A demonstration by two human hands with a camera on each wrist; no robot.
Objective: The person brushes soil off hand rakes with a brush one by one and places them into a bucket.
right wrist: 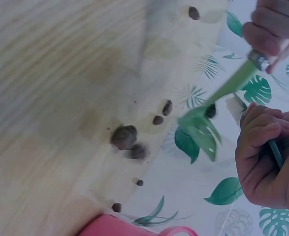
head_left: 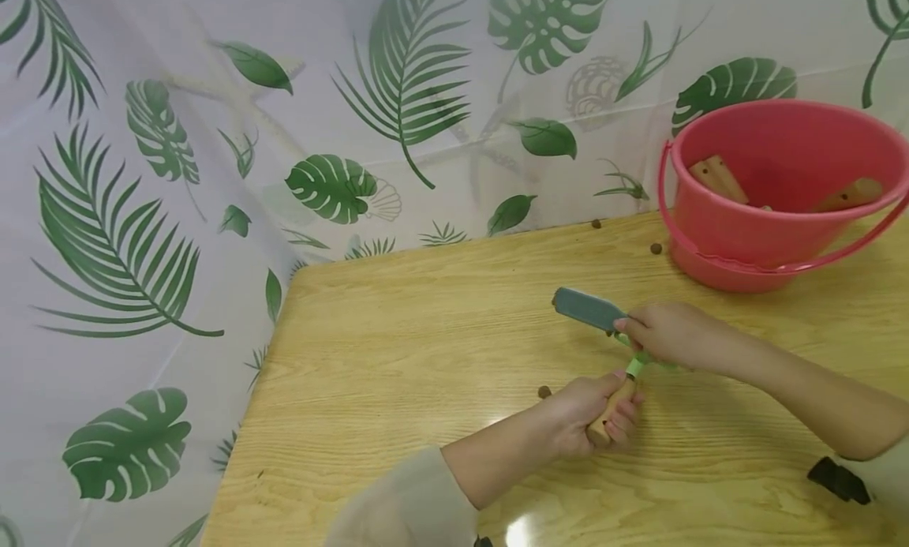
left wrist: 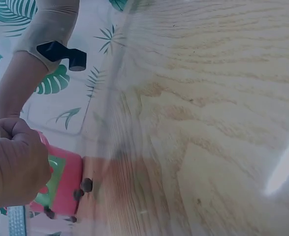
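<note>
My left hand (head_left: pixel 578 409) grips the wooden handle of a green garden hand fork (head_left: pixel 635 365), whose tines show in the right wrist view. Just beyond it, my right hand (head_left: pixel 671 335) holds a flat teal brush (head_left: pixel 589 309), its head pointing left; pale bristles show in the right wrist view. Both tools are above the table, with the brush close to the fork's tined end; whether they touch I cannot tell. A dark clod (right wrist: pixel 210 111) appears beside the tines. Several brown clods (right wrist: pixel 123 137) lie or drop below, some blurred.
A pink bucket (head_left: pixel 753 243) with its handle hanging down stands at the back right, wooden tool handles (head_left: pixel 719 177) inside it. Small clods (head_left: pixel 544 391) dot the wooden table (head_left: pixel 398 357). A leaf-print cloth (head_left: pixel 440 184) hangs along the table's back and left edges.
</note>
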